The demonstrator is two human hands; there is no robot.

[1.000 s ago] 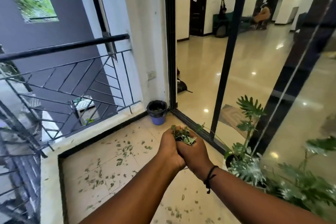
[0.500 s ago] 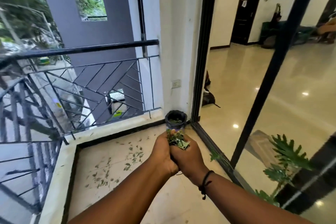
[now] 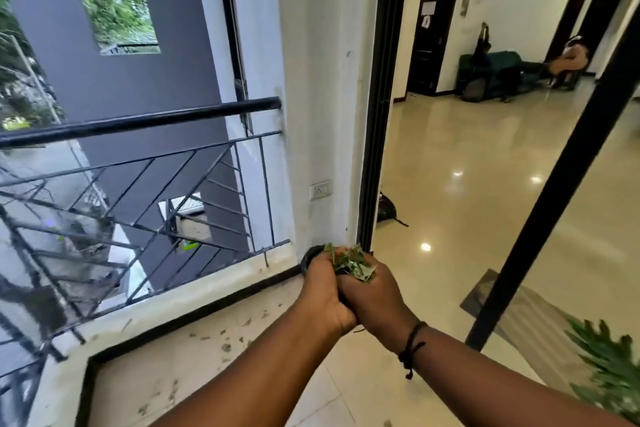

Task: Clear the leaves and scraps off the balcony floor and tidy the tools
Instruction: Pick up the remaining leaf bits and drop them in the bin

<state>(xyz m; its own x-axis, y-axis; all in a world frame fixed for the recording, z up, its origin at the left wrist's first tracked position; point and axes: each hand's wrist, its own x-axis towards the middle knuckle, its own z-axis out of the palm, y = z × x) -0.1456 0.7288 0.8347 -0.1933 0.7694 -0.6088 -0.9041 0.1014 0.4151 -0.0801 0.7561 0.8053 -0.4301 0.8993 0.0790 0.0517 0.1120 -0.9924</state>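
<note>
1. Closer now than in the earlier frames, the cupped pair of hands has carried its load up to the corner: the left hand (image 3: 323,291) and the right hand (image 3: 372,302) sit side by side, pressed against each other, with the bundle of leaves (image 3: 349,262) heaped on top between them.
2. Fingers of both hands are curled inward round the leaves; the fingertips themselves are hidden under the pile, so how tightly they pinch cannot be told.
3. Just past the left knuckles a dark curved rim shows, the bin (image 3: 308,258), almost wholly covered by the hands. A second ago it stood well ahead of the fingers; now it lies directly beyond and below them.
4. That shift suggests the carry is nearly over and the step in hand is the drop: opening the fingers over the bin's mouth so the load falls in.
5. A few leaf tips stick out past the right fingers toward the door frame (image 3: 375,114), so some could spill beside the bin if the release is off-centre.
6. Below the wrists, on the balcony floor (image 3: 214,374), scattered scraps (image 3: 227,345) lie near the kerb, well apart from the hands, so more handfuls appear to be needed. No tools are in view.
</note>
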